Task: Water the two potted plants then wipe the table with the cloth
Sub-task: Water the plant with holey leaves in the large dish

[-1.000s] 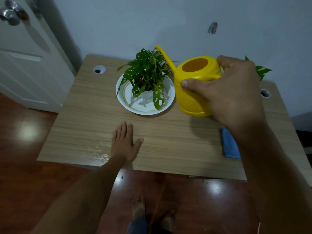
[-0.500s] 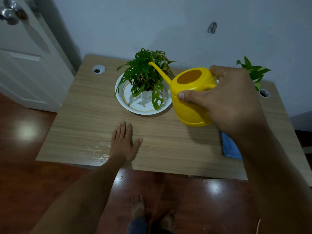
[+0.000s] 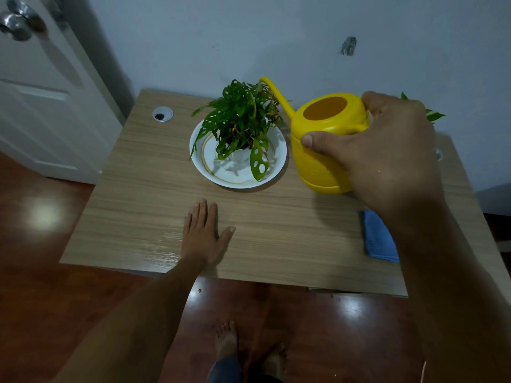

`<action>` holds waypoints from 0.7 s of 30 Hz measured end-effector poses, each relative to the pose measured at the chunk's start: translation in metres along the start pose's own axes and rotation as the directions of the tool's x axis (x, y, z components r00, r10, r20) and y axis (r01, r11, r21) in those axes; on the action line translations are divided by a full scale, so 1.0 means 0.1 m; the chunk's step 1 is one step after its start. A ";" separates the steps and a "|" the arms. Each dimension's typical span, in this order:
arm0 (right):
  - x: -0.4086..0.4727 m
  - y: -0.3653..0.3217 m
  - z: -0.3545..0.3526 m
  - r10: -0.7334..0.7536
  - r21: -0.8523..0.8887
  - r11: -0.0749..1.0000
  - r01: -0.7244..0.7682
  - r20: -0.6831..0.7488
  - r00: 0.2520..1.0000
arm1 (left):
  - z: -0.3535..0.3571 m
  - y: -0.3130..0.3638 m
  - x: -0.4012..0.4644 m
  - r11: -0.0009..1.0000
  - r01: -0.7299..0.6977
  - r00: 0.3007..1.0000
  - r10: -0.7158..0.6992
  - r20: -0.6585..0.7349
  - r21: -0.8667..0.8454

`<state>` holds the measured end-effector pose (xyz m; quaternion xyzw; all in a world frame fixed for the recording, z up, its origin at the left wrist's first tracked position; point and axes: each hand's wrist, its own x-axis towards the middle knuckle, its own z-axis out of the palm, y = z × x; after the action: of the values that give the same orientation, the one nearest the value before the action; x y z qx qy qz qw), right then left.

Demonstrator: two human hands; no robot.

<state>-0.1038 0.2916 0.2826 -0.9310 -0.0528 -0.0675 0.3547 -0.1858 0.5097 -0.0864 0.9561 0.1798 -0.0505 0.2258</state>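
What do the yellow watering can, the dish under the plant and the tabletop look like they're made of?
Watering can: likely moulded plastic, uniform yellow, soft satin sheen.
Dish: probably glazed ceramic, glossy white with a gold ring; could be melamine.
Tabletop: looks like wood-grain laminate, with straight printed grain and a smooth glare patch.

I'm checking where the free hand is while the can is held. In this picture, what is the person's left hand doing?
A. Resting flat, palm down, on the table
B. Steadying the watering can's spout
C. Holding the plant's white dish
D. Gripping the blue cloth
A: the left hand lies open and flat on the table, near its front edge, apart from the white dish, the blue cloth and the yellow watering can.
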 end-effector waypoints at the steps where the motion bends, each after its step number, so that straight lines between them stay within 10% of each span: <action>1: 0.00 -0.01 0.01 -0.004 0.004 1.000 0.004 0.002 1.000 | 0.00 0.00 0.00 1.000 0.001 1.000 -0.001 0.003 0.000; 21: -0.08 0.12 0.00 0.027 0.006 1.000 -0.027 0.102 0.994 | 0.00 -0.01 0.00 1.000 -0.002 1.000 0.002 -0.007 -0.006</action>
<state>-0.1101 0.2823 0.2740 -0.9325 -0.0585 -0.0151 0.3560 -0.1862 0.5107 -0.0864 0.9558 0.1798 -0.0466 0.2281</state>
